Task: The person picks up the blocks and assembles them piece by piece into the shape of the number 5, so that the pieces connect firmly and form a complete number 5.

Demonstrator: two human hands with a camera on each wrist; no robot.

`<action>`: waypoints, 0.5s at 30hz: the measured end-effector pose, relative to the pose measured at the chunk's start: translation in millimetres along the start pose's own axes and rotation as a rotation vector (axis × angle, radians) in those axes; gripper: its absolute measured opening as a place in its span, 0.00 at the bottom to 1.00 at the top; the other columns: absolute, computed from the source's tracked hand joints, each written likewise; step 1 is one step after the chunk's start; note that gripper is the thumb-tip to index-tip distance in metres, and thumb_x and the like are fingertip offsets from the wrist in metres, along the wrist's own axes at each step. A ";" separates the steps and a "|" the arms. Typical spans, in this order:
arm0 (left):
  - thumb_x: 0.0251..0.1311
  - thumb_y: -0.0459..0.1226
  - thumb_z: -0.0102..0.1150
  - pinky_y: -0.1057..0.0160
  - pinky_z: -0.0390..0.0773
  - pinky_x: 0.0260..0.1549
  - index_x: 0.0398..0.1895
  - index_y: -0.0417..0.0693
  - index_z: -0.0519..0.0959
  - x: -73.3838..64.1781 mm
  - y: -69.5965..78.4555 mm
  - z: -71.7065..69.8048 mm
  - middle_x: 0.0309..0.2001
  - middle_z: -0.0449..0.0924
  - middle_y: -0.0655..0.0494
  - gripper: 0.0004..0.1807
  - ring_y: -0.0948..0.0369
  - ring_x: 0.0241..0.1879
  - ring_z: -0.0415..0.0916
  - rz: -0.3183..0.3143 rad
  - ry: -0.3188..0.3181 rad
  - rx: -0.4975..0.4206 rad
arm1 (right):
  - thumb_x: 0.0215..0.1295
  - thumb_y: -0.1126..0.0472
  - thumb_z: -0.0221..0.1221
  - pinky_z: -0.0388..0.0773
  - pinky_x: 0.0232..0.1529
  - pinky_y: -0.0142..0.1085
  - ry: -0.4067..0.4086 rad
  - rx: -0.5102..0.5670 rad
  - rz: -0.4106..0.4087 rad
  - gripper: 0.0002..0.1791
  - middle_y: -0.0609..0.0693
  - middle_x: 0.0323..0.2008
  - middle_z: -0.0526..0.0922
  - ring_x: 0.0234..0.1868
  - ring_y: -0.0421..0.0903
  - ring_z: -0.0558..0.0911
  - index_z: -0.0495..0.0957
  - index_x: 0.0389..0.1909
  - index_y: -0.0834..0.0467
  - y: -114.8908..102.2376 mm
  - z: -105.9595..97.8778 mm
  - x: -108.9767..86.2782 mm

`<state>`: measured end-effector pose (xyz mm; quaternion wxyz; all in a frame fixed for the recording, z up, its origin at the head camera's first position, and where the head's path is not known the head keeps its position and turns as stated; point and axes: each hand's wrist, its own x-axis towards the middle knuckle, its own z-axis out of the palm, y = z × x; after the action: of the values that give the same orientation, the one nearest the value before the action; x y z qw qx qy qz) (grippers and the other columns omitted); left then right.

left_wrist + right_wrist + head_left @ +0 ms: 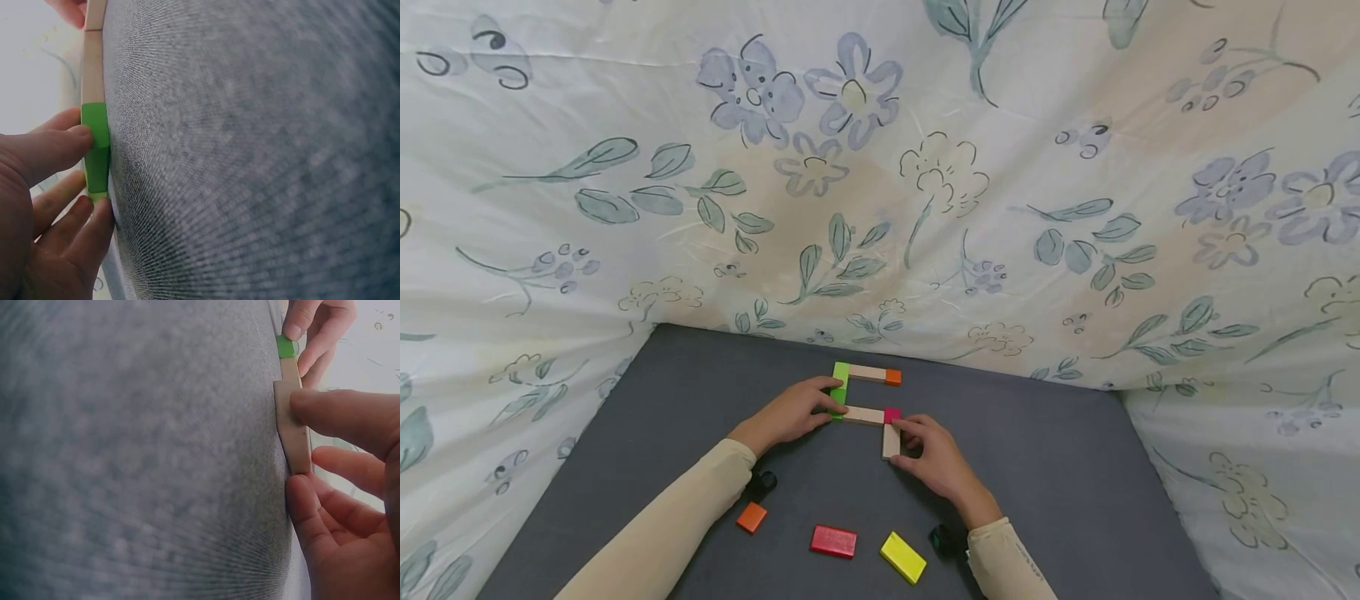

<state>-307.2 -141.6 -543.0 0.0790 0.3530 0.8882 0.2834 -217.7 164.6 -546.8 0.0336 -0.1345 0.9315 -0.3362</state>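
Note:
A flat row of toy blocks lies on the dark grey surface. At its left is a green block point(840, 394), upright in the head view. My left hand point(790, 411) holds it, thumb at the near end and fingers along its far part. Two plain wooden blocks run right from it: the far one point(867, 373) ends at a small orange block point(892, 377), the near one point(863, 415) at a small pink block point(891, 413). My right hand point(936, 454) pinches another wooden block point(891, 444) between thumb and fingers, below the pink one. The right wrist view shows this wooden block point(289, 447) lying flat.
Nearer me lie an orange block point(752, 517), a red block point(833, 542) and a yellow block point(902, 557), loose on the grey surface point(1060, 467). Floral cloth point(880, 250) rises behind the blocks and on both sides. The forearms flank the loose blocks.

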 end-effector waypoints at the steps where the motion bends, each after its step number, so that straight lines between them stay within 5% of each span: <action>1: 0.72 0.34 0.71 0.41 0.71 0.72 0.59 0.56 0.91 -0.1 0.2 -0.1 0.78 0.70 0.47 0.15 0.44 0.77 0.66 -0.001 -0.001 -0.001 | 0.64 0.59 0.79 0.84 0.51 0.45 -0.001 0.006 0.002 0.32 0.49 0.58 0.80 0.46 0.44 0.81 0.83 0.69 0.57 -0.1 -0.1 0.1; 15: 0.72 0.34 0.71 0.41 0.71 0.72 0.59 0.56 0.91 -0.5 2.1 -2.1 0.78 0.70 0.48 0.15 0.45 0.77 0.66 -0.007 -0.009 0.001 | 0.62 0.60 0.80 0.85 0.52 0.46 0.007 0.044 -0.009 0.32 0.52 0.59 0.79 0.46 0.45 0.82 0.84 0.67 0.58 0.8 0.5 0.2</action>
<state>-306.2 -141.6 -540.2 0.0839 0.3511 0.8891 0.2813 -218.0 164.8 -547.7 0.0318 -0.1367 0.9234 -0.3574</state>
